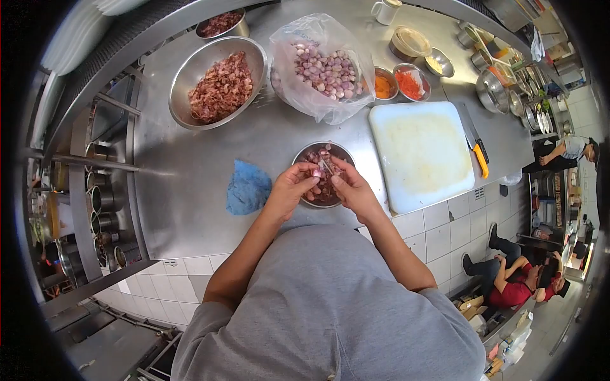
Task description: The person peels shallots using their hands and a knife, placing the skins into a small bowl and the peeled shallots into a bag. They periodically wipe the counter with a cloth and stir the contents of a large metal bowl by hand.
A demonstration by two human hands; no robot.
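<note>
Both my hands are over a small steel bowl (325,202) holding reddish-purple shallot skins (323,159). My left hand (294,185) pinches a small purple shallot (316,173) between thumb and fingers, above the bowl's left side. At the bowl's right side, my right hand (351,189) has thumb and fingers pressed together around a thin, pale item that looks like a small blade or a strip of skin. A crumpled blue cloth (248,188) lies left of my left hand. Beyond the bowl sits a clear plastic bag (292,95) of shallots.
A large steel bowl (184,82) of dark red pieces stands back left. To the right are a white cutting board (422,155) and a yellow-handled knife (481,160). Small bowls of orange and red pieces (411,84) sit behind the board. Other people (508,282) are at far right.
</note>
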